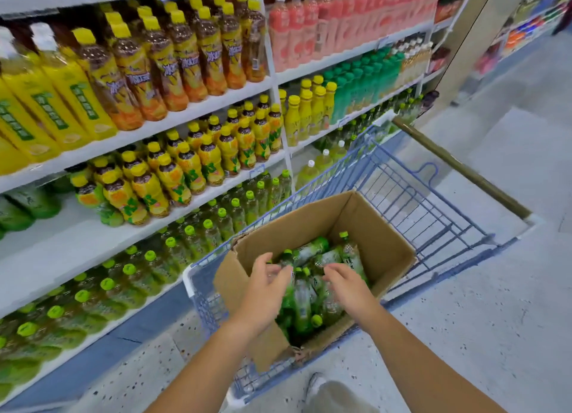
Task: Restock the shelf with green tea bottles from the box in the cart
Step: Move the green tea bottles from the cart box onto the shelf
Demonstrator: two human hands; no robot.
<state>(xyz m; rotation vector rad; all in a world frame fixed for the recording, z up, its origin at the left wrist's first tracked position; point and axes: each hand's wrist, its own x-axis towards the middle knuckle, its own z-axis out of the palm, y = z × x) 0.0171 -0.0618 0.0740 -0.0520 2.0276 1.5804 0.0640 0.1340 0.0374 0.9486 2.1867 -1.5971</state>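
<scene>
An open cardboard box [376, 227] sits in a blue wire cart [433, 214] and holds several green tea bottles [305, 301] lying jumbled, with green caps and labels. My left hand [266, 289] hovers over the left side of the bottles with fingers spread. My right hand [348, 284] reaches in from the right, fingers apart just above the bottles. Neither hand grips a bottle. The shelf [77, 251] to the left has a bare white stretch beside a few green bottles; the row below it is packed with green-capped bottles [130, 276].
Upper shelves carry yellow-capped tea bottles [173, 63], pink drinks [309, 26] and green bottles further right. A brown-edged pillar base [464, 171] runs beyond the cart. Speckled grey floor [479, 304] stretches right. A shoe [315, 384] shows below the cart.
</scene>
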